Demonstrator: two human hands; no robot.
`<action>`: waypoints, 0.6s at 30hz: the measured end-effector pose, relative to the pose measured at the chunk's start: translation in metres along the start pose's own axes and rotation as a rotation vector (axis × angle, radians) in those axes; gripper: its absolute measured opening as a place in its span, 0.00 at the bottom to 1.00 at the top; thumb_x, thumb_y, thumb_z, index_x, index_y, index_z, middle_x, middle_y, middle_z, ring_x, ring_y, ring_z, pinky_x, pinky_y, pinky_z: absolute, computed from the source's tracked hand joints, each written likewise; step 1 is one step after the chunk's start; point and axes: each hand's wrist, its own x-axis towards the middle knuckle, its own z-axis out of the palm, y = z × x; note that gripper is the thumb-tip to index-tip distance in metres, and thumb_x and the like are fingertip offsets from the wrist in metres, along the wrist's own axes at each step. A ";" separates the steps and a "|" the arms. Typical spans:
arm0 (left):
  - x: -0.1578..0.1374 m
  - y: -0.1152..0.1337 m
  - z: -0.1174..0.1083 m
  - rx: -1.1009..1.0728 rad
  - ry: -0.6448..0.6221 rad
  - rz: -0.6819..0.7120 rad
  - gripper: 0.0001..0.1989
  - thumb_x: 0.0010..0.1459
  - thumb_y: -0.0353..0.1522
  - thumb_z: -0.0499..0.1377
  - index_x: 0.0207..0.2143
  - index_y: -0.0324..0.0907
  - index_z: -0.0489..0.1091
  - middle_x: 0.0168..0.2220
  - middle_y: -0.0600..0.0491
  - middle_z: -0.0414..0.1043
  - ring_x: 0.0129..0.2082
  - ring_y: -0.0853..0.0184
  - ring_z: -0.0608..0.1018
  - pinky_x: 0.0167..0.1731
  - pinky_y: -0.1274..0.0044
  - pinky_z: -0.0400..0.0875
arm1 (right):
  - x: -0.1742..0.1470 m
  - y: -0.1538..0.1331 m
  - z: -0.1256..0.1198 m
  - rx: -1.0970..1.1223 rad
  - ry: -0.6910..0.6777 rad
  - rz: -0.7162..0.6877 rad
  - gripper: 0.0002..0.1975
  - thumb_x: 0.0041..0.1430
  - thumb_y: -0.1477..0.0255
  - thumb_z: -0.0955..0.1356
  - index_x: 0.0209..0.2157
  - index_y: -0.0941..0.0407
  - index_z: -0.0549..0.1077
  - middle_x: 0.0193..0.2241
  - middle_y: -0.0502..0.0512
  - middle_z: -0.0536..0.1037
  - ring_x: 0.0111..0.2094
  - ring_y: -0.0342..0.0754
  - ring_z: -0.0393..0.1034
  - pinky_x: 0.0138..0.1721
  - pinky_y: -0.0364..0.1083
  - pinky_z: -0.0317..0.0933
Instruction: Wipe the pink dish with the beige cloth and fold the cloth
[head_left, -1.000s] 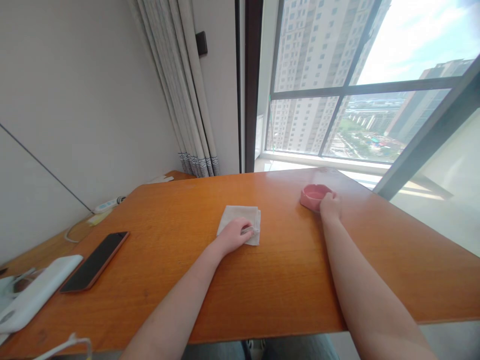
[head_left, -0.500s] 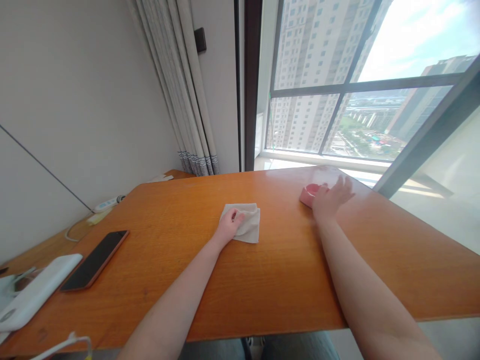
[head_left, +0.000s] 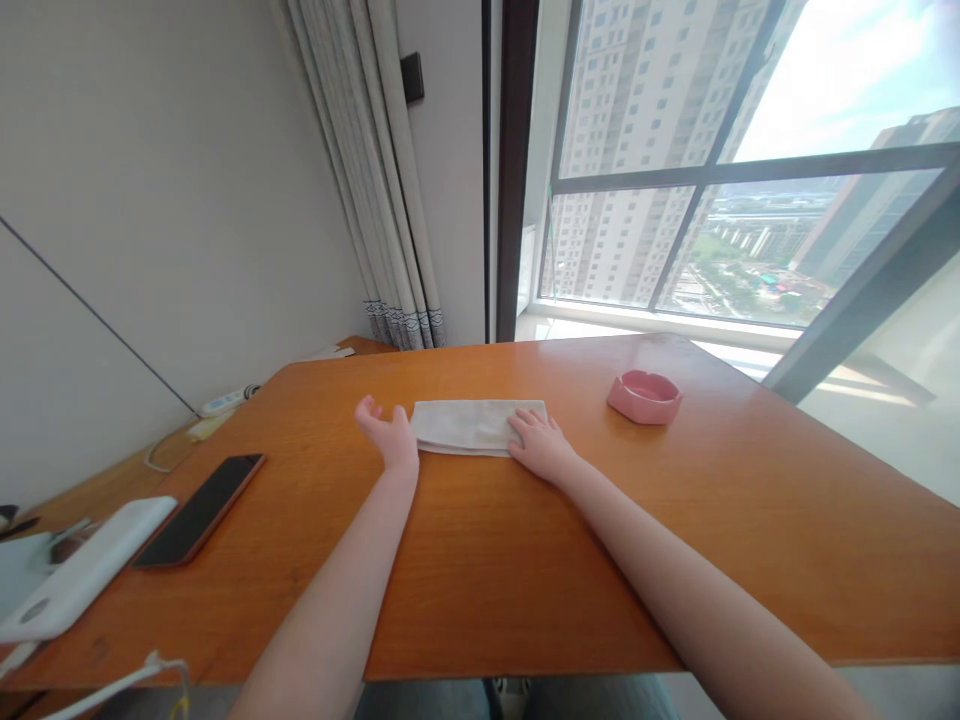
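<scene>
A pale grey cloth (head_left: 465,426) lies on the wooden table, folded into a long flat strip. My right hand (head_left: 541,443) rests on the cloth's right end with its fingers stretched out flat. At the left end is my left hand (head_left: 391,436), raised a little, its fingers apart and holding nothing; its edge is beside the cloth, and I cannot tell if they touch. To the right of my right hand stands a pink ashtray-like dish (head_left: 645,398) with angled sides, untouched by either hand.
On the left of the table (head_left: 465,580) lie a dark phone (head_left: 201,510) and a white power bank-like device (head_left: 90,570). A white cable (head_left: 112,690) loops at the near left edge. A power strip (head_left: 229,400) sits by the wall, and a large window (head_left: 675,240) is behind.
My right hand has moved left from the pink dish onto the cloth. My left hand has let go and shifted left. The cloth has gone from a squarish shape to a wide strip.
</scene>
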 end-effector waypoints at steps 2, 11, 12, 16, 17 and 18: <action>-0.003 0.007 -0.003 0.095 -0.066 0.278 0.21 0.53 0.28 0.53 0.50 0.43 0.56 0.55 0.44 0.58 0.55 0.62 0.64 0.55 0.67 0.58 | 0.004 0.016 -0.009 0.028 -0.003 0.007 0.24 0.56 0.68 0.61 0.54 0.58 0.65 0.60 0.63 0.60 0.60 0.57 0.52 0.58 0.58 0.46; -0.048 0.011 0.001 0.490 -1.307 0.628 0.24 0.56 0.42 0.55 0.54 0.45 0.62 0.62 0.46 0.55 0.62 0.57 0.57 0.61 0.59 0.41 | -0.002 0.005 -0.018 0.143 0.030 -0.212 0.18 0.51 0.68 0.67 0.44 0.57 0.70 0.49 0.60 0.69 0.51 0.52 0.62 0.52 0.49 0.54; -0.048 0.009 0.001 0.510 -1.310 0.610 0.25 0.57 0.43 0.53 0.55 0.45 0.62 0.62 0.45 0.54 0.62 0.57 0.56 0.61 0.58 0.41 | -0.003 0.003 -0.018 0.135 0.021 -0.216 0.15 0.50 0.71 0.67 0.41 0.57 0.71 0.47 0.59 0.71 0.49 0.52 0.63 0.51 0.48 0.55; -0.043 0.005 0.002 0.450 -1.271 0.614 0.20 0.56 0.40 0.54 0.50 0.43 0.67 0.58 0.45 0.61 0.59 0.59 0.62 0.59 0.65 0.52 | -0.003 0.004 -0.022 0.058 0.014 -0.191 0.09 0.48 0.77 0.64 0.34 0.56 0.70 0.38 0.56 0.71 0.42 0.49 0.65 0.43 0.44 0.57; -0.042 0.005 0.002 0.436 -1.257 0.616 0.18 0.55 0.37 0.54 0.48 0.42 0.68 0.57 0.45 0.63 0.58 0.59 0.63 0.58 0.66 0.54 | -0.003 0.005 -0.022 0.026 0.006 -0.170 0.09 0.47 0.78 0.64 0.33 0.56 0.70 0.37 0.56 0.71 0.41 0.49 0.65 0.42 0.44 0.57; -0.042 0.006 0.003 0.435 -1.245 0.615 0.17 0.54 0.33 0.54 0.46 0.42 0.68 0.56 0.45 0.64 0.57 0.59 0.65 0.58 0.65 0.54 | -0.002 0.006 -0.023 -0.010 -0.007 -0.139 0.09 0.47 0.79 0.63 0.33 0.56 0.70 0.37 0.57 0.71 0.40 0.50 0.66 0.40 0.44 0.56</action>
